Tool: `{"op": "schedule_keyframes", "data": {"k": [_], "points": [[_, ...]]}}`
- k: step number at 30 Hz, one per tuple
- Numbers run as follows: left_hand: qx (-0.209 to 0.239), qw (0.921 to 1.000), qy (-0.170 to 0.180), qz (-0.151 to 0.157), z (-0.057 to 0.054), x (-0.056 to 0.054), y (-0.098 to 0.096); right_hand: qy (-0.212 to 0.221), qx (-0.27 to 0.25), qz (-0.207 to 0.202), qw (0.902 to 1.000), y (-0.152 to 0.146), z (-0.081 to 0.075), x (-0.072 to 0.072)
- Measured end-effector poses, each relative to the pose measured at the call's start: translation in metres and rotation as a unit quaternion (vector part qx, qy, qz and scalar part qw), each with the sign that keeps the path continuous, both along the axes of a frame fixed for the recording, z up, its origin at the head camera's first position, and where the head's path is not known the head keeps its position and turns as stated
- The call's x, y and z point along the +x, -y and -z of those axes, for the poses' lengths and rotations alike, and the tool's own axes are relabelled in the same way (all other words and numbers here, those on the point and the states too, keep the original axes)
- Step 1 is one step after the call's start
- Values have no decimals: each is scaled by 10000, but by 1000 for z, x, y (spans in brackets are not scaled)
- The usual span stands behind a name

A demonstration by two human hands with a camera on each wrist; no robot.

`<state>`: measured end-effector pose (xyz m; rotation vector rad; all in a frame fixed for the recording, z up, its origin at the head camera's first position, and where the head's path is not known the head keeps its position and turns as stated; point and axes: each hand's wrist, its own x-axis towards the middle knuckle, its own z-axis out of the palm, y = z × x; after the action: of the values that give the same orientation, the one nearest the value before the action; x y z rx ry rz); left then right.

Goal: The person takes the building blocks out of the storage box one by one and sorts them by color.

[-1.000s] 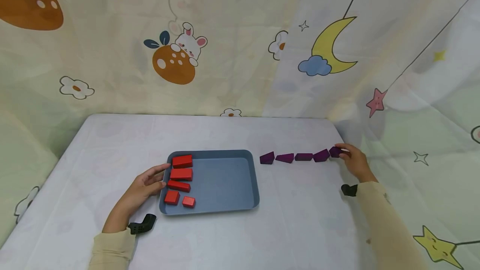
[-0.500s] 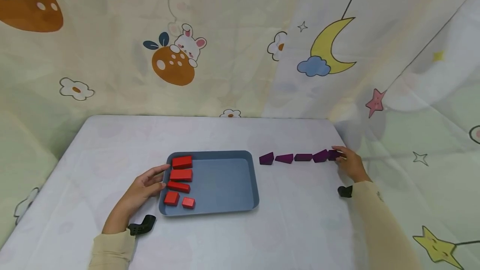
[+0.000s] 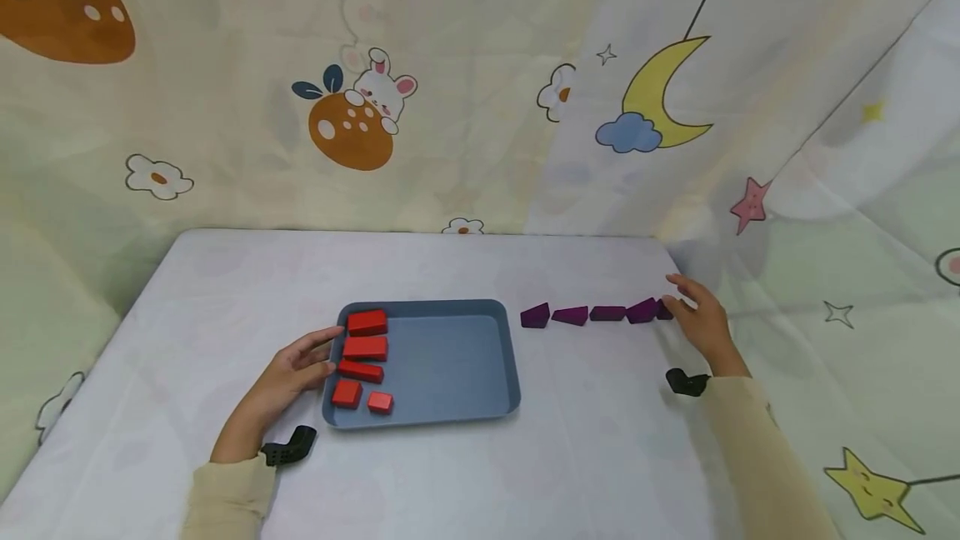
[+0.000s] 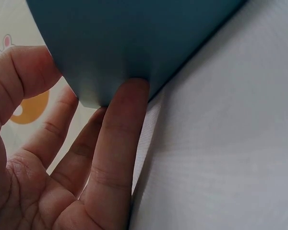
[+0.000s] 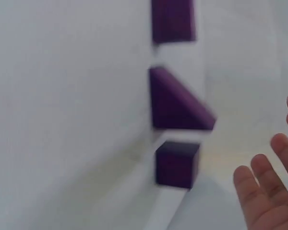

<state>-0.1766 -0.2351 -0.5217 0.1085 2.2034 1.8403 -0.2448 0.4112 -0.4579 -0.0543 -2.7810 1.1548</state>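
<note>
A blue-grey tray (image 3: 450, 365) lies on the table, with several red blocks (image 3: 366, 347) along its left side. My left hand (image 3: 288, 373) rests at the tray's left wall, fingers extended; in the left wrist view its fingertips touch the tray's outer wall (image 4: 129, 43). To the right of the tray runs a row of several purple blocks (image 3: 607, 313). My right hand (image 3: 701, 319) is beside the row's right end, fingers spread with nothing between them. In the right wrist view a small purple block (image 5: 175, 167) sits just apart from the fingertips (image 5: 245, 177).
A white cloth covers the table (image 3: 420, 265). Its right edge passes close by the right hand. A printed curtain (image 3: 480, 107) hangs behind and on the sides. Black wrist mounts (image 3: 291, 447) show at both wrists.
The right hand shifted the end purple block left against its neighbour in the row, then let go and spread its fingers, lifting slightly away. The left hand stayed at the tray.
</note>
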Motion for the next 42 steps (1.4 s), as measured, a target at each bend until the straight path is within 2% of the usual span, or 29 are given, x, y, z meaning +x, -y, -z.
{"op": "schedule_keyframes", "data": {"k": [3, 6, 14, 21, 30, 42], "points": [[-32, 10000, -1, 12, 1, -1, 0, 23, -32, -134, 9999, 19, -11, 6], [-87, 10000, -15, 7, 1, -1, 0, -141, -23, -325, 9994, 40, -17, 11], [-109, 9999, 28, 74, 3, -3, 2, -556, -310, -650, 9959, 100, -23, 23], [-21, 10000, 4, 93, 4, -4, 2, -673, -458, -873, 9928, 150, -16, 30], [-35, 10000, 0, 47, 3, -3, 3, -502, -892, -1319, 9860, 215, -6, 41], [-15, 10000, 25, 30, 1, -3, 3, -20, -1423, -2099, 9673, 288, 11, 56]]}}
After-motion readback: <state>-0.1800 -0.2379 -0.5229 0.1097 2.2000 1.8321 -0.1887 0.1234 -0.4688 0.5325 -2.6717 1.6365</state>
